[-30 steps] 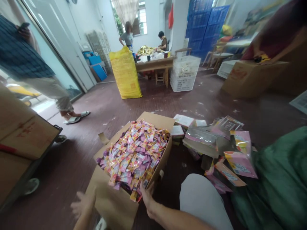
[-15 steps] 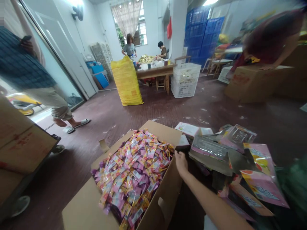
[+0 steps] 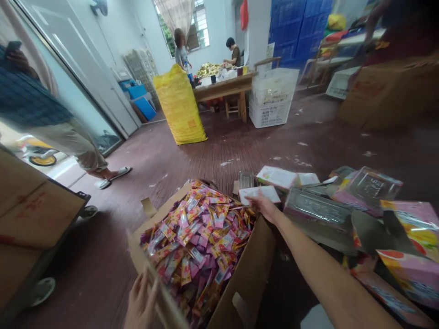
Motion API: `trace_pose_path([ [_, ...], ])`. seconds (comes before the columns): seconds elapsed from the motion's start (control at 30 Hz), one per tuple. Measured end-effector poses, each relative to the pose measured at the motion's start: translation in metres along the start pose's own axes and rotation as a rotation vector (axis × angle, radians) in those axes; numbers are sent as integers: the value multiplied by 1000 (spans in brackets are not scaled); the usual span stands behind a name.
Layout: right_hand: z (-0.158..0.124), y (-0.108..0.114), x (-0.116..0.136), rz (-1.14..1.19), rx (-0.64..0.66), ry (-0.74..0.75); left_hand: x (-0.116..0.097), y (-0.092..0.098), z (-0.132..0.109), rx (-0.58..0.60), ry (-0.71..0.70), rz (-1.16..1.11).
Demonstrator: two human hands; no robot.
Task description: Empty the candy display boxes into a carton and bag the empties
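Note:
An opened cardboard box (image 3: pixel 255 256) stands on the floor, heaped with small pink, purple and yellow sachets (image 3: pixel 199 233). My left hand (image 3: pixel 141 299) rests against the outside of the raised near-left flap (image 3: pixel 164 292), its visible fingers stretched along the cardboard; its thumb is not clearly seen. At the box's far right corner is my right hand (image 3: pixel 264 206), fingers extended toward the sachets and apparently holding nothing. Just behind that hand lies a small white carton (image 3: pixel 277 194).
Flattened printed boxes and clear plastic trays (image 3: pixel 317 208) lie to the right. A loaded trolley (image 3: pixel 44 219) stands left, near a person (image 3: pixel 85 137) in sandals. Ahead are a yellow sack (image 3: pixel 180 107), white crates (image 3: pixel 272 100) and a table (image 3: pixel 222 91) with people; another person bends over a carton (image 3: pixel 384 96).
My left hand has come into view at the near-left flap, which now stands raised. The far flap no longer shows above the box. My right hand has shifted over the corner, fingers straighter.

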State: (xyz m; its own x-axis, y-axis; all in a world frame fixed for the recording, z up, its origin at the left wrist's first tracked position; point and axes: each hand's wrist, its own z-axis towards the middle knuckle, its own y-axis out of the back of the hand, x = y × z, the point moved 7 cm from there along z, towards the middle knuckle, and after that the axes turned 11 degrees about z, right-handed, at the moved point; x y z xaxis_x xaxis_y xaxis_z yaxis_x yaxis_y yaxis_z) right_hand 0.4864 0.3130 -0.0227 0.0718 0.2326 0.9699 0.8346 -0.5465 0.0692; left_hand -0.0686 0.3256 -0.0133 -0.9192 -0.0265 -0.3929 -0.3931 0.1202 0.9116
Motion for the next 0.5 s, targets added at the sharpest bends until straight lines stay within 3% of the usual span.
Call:
trace_pose_path([
  [0.03,-5,-15,3,-155,80,41,-26,-14,5,49,-68,29],
  [0.13,-31,-60,0,-582,218,178,-88,-51,18,88,-92,278],
  [0.2,-50,-79,-7,-824,196,268,-124,-62,26,-25,-160,391],
  [0.27,-66,-90,-12,-1023,143,354,-159,-67,33,-182,-326,429],
  [0.37,-73,-93,-14,-1067,124,411,-204,-77,45,-311,-632,452],
  [0.43,-70,-85,-16,-1013,115,433,-225,-90,54,-278,-791,490],
  [0.5,-69,-63,-25,-911,-21,406,-235,-101,62,-222,-856,527],
])
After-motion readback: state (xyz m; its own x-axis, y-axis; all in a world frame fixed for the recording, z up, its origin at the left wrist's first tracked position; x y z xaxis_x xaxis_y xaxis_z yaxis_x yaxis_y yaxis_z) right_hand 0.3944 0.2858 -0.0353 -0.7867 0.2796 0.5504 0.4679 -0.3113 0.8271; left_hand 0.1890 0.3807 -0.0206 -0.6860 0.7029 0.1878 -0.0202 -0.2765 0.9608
